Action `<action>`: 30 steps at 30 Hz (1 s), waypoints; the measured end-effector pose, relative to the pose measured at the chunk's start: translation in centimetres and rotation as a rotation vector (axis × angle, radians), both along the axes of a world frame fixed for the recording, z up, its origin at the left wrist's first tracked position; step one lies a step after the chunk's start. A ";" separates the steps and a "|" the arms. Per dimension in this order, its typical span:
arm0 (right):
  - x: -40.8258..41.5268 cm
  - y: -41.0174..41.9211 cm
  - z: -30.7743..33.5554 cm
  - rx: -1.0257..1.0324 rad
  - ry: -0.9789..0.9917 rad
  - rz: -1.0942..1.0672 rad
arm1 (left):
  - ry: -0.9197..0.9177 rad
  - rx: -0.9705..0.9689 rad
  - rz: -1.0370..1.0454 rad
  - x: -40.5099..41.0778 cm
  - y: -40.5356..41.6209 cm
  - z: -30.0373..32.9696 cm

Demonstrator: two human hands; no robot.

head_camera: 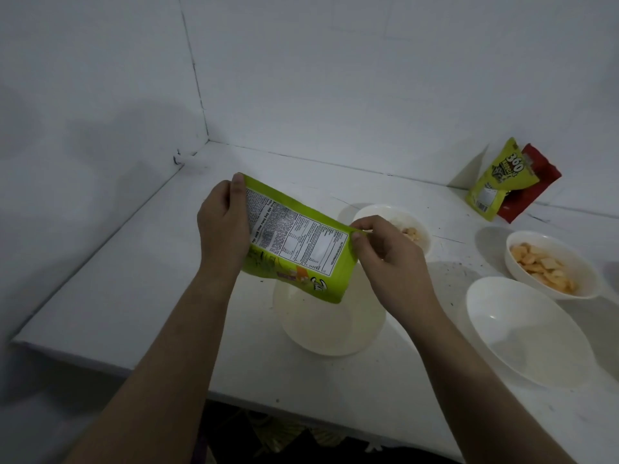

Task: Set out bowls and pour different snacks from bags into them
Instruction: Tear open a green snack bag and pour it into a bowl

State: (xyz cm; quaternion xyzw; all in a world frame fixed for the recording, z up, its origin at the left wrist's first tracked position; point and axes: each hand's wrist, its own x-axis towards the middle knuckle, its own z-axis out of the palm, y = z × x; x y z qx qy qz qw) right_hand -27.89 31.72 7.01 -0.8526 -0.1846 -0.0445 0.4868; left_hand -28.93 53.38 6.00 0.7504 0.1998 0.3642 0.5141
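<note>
White counter [140, 262] in a wall corner, bare stretch at left, front edge near. Green bag [294, 242] held in the air over the near bowl [330, 324], back label up, long axis running far-left to near-right, lower end dipping toward the bowl. Left hand [222, 226] grips the bag's far-left end, fingers wrapped behind. Right hand [385, 249] pinches the right edge with thumb and fingers. Empty bowl [526, 333] right of it; two bowls behind hold orange snacks [544, 267] (far one [392, 217] mostly hidden). Green [499, 180] and red [536, 185] bags lean on the back wall, far right.
</note>
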 end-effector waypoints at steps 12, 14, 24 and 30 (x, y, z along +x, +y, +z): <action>0.4 0.5 -1.0 -0.158 -0.057 -0.017 | 0.002 0.121 0.036 -0.9 0.8 0.7; 0.4 0.6 -1.2 -0.180 -0.048 -0.020 | 0.000 0.136 0.036 -1.0 0.8 0.7; 0.3 0.5 -1.3 -0.259 -0.119 -0.037 | -0.014 0.205 0.021 -1.7 0.4 1.4; 0.3 0.3 -0.7 -0.242 -0.071 0.000 | -0.026 0.223 -0.010 -2.0 0.3 1.7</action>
